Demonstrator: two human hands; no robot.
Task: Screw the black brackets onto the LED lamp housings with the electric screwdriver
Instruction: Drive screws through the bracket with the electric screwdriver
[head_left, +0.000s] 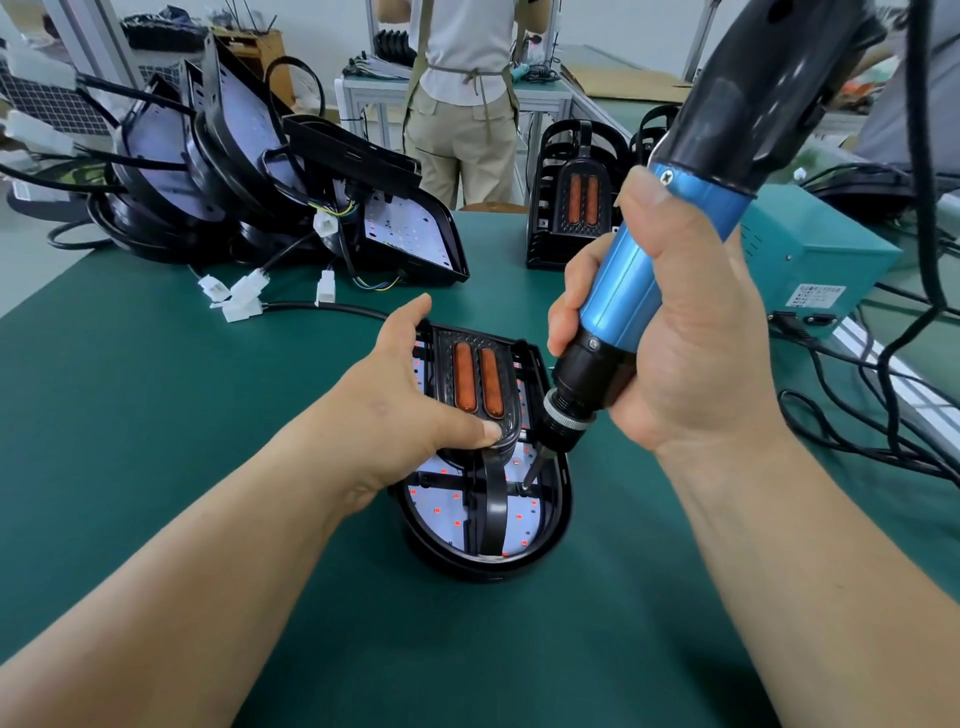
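**Upper left of the frame:** a pile of black lamp housings (218, 171) lies tilted against one another, trailing cables and white connectors (236, 296) onto the green mat (156, 415).

**Centre:** the left hand (410, 410) is spread over the near LED lamp housing (550, 525), which lies open side up on the mat. The thumb presses the lower edge of a black insert with two orange strips (475, 382), and the index finger reaches straight along the insert's far left edge; the other fingers are hidden. A curved black bracket (491, 512) crosses the lower half of the white LED board, below the thumb.

**Right of centre:** the right hand (691, 338) is wrapped firmly round the blue barrel of the electric screwdriver (639, 291). The tool is tilted, its black top toward the upper right corner, and its bit (530, 475) meets the housing just right of the bracket.

**Upper centre:** a second stack of housings (571, 208) stands upright. A person in an apron (462, 104) stands behind the table.

**Right:** a teal power box (810, 260) sits on the table, with black cables beside it.
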